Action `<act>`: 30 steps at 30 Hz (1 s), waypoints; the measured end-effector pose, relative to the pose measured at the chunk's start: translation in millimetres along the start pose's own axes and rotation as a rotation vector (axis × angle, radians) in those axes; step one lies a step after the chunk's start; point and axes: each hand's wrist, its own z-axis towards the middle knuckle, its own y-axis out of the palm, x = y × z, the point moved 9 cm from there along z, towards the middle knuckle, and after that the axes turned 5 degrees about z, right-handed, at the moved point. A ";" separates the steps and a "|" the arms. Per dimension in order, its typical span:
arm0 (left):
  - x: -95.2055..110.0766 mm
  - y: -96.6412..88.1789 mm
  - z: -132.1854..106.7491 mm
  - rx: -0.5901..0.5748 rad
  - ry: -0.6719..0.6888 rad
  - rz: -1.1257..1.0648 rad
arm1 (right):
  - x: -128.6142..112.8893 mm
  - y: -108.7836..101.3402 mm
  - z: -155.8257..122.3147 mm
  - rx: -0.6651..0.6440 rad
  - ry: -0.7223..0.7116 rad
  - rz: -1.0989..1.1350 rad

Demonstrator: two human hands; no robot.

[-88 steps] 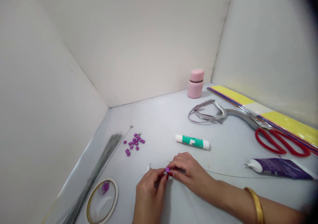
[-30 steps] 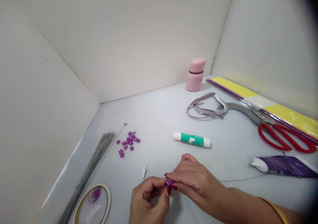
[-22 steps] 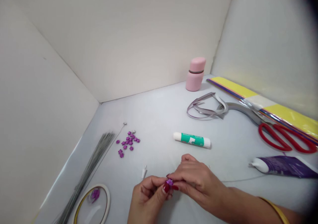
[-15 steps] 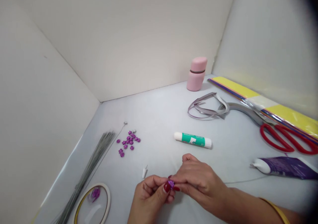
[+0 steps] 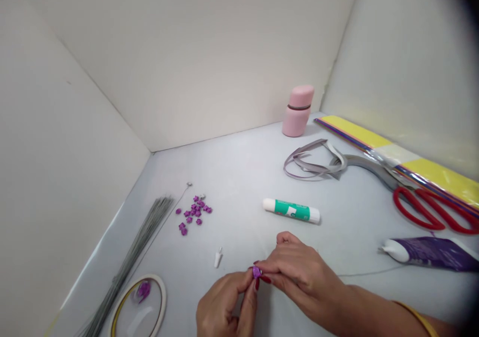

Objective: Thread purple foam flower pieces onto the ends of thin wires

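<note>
A small shiny purple flower bead [image 5: 256, 272] is pinched at the fingertips of my left hand [image 5: 224, 307] and my right hand [image 5: 301, 272]. The hands meet around it, and their fingers hide part of it. A thin wire [image 5: 374, 272] runs out from under my right hand to the right across the pale table [image 5: 232, 167]. Close to my left hand stands a small white nozzle cap [image 5: 217, 258]. Further up and left lies a scatter of several purple flower beads [image 5: 193, 212].
On the left lie a bundle of thin grey wires [image 5: 129, 269] and a tape roll [image 5: 138, 304] holding a purple piece. A glue stick [image 5: 291, 211], pink jar [image 5: 297, 111], grey strips [image 5: 314, 161], red-handled scissors [image 5: 430, 210], yellow paper pack [image 5: 396, 152] and purple tube [image 5: 430, 253] lie beyond. White walls surround the table.
The bead has stayed pinched between both hands as they moved slightly lower and to the right in view. My left fingers have shifted around it.
</note>
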 end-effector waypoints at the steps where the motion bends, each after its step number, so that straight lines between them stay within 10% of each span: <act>1: 0.2 -0.2 0.1 0.004 -0.002 0.001 | -0.3 0.3 0.1 -0.005 0.000 -0.005; 14: 2.5 -0.7 1.8 0.044 -0.080 0.017 | 0.4 3.3 -2.5 0.032 0.020 0.010; 22: -0.1 -1.8 6.4 -0.020 -0.087 -0.026 | 28.1 0.6 -6.2 0.040 0.362 0.177; 30: -3.3 -0.7 -4.9 -0.106 -0.023 0.021 | 10.9 13.7 -5.1 -0.112 0.128 0.004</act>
